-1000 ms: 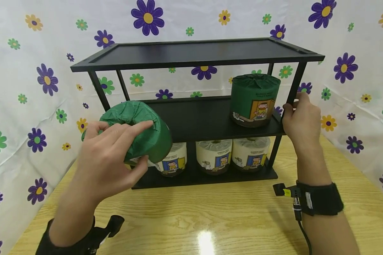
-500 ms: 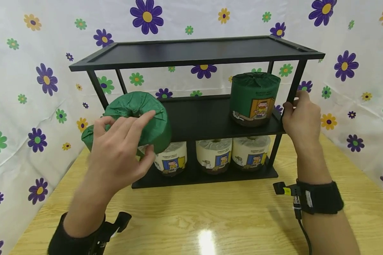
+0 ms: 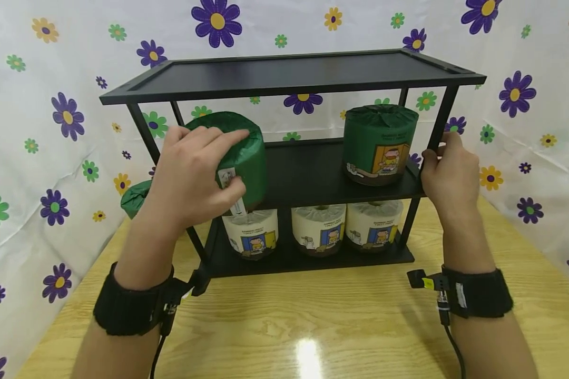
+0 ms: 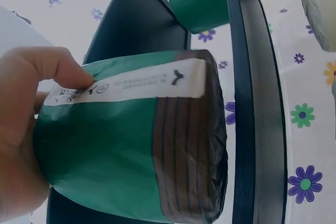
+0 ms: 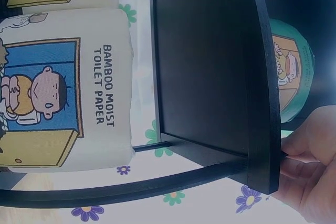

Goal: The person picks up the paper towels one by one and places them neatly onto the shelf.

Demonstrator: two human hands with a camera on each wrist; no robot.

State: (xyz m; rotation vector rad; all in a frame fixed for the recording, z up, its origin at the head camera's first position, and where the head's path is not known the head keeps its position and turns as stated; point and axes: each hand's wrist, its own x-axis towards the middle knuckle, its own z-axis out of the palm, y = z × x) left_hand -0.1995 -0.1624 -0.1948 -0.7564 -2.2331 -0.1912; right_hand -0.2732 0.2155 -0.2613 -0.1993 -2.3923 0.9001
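Wood-grained table [image 3: 275, 316] bears the black rack [image 3: 284, 73]. At the rack's left front, the left hand [image 3: 189, 173] clamps a green roll's [image 3: 250, 166] upper end; the right hand [image 3: 448, 173] grips the rack's right front post [image 3: 442, 118], probably to steady it. Inside, right, stands another roll [image 3: 381, 145]; behind, flowered cloth [image 3: 284, 23].

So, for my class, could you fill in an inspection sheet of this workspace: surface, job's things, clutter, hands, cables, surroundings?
Surface: wood-grain table.
Job's things: black shelf unit; left green toilet paper roll, tilted; right green toilet paper roll, upright on the middle shelf; three cream toilet paper rolls on the bottom shelf; green-wrapped item at left, partly hidden.
Clutter: nothing seen.
Hands: left hand holds the left green toilet paper roll; right hand grips the unit's right side.
Cables: left cable and right cable, black, one at each forearm.
Surroundings: white flower-print backdrop.
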